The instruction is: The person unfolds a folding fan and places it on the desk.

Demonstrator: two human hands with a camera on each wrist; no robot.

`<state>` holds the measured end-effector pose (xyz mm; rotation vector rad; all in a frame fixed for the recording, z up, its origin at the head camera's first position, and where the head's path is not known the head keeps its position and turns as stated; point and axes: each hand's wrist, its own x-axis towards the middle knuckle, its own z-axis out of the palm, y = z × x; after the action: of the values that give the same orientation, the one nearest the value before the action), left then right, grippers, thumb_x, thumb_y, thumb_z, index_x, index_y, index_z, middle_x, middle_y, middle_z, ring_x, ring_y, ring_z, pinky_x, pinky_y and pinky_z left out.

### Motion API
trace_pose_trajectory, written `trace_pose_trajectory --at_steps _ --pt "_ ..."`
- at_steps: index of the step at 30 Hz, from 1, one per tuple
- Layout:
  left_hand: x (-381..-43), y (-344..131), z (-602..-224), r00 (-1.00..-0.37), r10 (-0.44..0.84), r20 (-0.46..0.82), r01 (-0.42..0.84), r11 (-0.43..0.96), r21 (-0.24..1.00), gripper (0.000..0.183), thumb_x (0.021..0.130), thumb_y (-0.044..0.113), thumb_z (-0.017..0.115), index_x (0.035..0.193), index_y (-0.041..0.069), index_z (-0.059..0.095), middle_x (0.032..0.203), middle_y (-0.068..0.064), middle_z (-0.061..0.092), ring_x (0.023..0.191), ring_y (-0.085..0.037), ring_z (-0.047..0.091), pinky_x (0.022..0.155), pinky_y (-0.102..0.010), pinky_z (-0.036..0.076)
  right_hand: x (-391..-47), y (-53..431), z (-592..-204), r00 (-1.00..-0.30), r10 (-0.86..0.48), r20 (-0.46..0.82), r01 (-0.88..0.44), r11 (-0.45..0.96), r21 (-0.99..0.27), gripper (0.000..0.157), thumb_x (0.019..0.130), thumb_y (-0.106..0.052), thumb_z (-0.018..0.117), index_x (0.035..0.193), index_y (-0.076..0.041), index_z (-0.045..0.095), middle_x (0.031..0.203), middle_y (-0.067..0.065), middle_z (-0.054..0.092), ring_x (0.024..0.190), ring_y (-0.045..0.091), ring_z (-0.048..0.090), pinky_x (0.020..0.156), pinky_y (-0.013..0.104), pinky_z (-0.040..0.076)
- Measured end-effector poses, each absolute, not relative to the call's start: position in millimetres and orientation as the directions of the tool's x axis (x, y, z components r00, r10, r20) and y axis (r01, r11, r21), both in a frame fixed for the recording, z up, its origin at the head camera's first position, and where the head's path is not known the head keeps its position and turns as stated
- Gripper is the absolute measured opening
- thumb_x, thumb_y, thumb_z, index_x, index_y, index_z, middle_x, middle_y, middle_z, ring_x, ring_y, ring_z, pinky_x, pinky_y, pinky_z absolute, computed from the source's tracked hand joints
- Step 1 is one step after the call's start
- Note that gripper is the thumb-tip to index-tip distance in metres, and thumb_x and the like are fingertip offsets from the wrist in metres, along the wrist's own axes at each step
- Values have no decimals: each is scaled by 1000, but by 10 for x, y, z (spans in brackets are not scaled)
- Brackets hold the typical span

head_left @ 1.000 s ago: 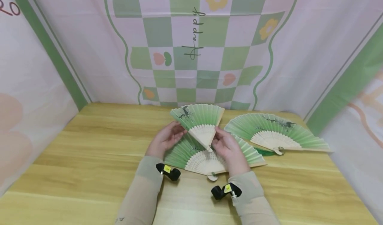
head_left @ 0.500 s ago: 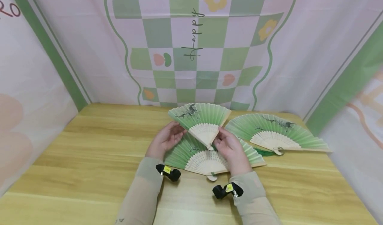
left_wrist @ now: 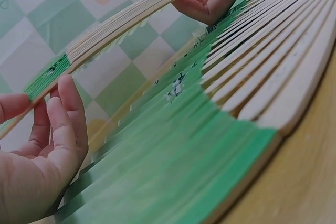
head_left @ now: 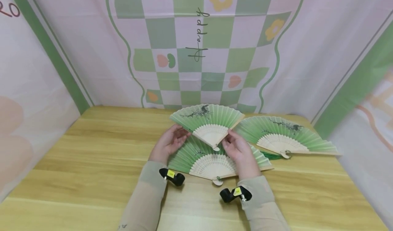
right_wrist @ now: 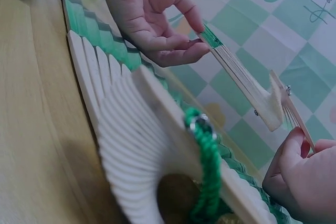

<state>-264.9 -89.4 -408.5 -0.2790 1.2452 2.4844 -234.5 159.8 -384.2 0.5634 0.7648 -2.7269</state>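
A half-spread green folding fan [head_left: 212, 118] with pale ribs and a dark branch print is held up between both hands. My left hand [head_left: 172, 140] pinches its left edge between thumb and fingers, plain in the left wrist view. On the other side, my right hand [head_left: 238, 149] pinches the right outer rib. Beneath them a second fan [head_left: 212, 166] lies spread on the table; a green cord [right_wrist: 205, 166] loops through its pivot in the right wrist view. To the right, a third spread fan [head_left: 284, 135] rests on the table.
The wooden table [head_left: 76, 176] runs back to a checkered cloth backdrop [head_left: 190, 70], with cloth walls on both sides. A green tassel [head_left: 271, 155] lies by the third fan. Each sleeve carries a small black wrist camera [head_left: 172, 177].
The held fan has spread wider. My right hand has moved slightly right with its outer rib, while the left hand has stayed nearly still. The two fans on the table have not moved.
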Motion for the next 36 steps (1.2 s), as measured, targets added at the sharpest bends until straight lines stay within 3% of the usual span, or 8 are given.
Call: trace_pose_trajectory --at_steps 5,12,22,36 --pt "-2655 -894 -4100 -924 204 -324 -381 -563 733 10 100 15 53 99 13 63 98 -6 69 89 -18 68 79 -19 57 -2339 1617 -3837 -891 -124 -438 319 -856 -407 24 104 -9 43 127 -11 40 119 -1 50 119 8 47 115 16 35" --pt "-2660 -885 -4103 -929 196 -313 -368 -546 753 9 100 15 53 101 13 62 100 -6 68 91 -18 68 81 -18 56 -2328 1629 -3824 -891 -117 -439 308 -866 -394 24 104 -9 42 128 -12 39 126 -3 45 120 7 46 116 16 32" --pt "-2645 -881 -4076 -935 160 -316 -347 -594 726 11 99 11 51 101 12 62 94 -5 70 84 -18 69 74 -17 55 -2306 1665 -3791 -879 -103 -466 284 -897 -339 19 103 -10 46 121 -12 41 104 0 54 109 8 49 103 17 44" --pt "-2652 -900 -4072 -929 147 -339 -354 -615 704 9 98 11 53 102 12 61 97 -6 68 84 -19 69 73 -16 55 -2320 1692 -3770 -869 -56 -491 238 -918 -318 19 104 -7 44 121 -13 40 105 1 52 110 9 49 112 18 39"
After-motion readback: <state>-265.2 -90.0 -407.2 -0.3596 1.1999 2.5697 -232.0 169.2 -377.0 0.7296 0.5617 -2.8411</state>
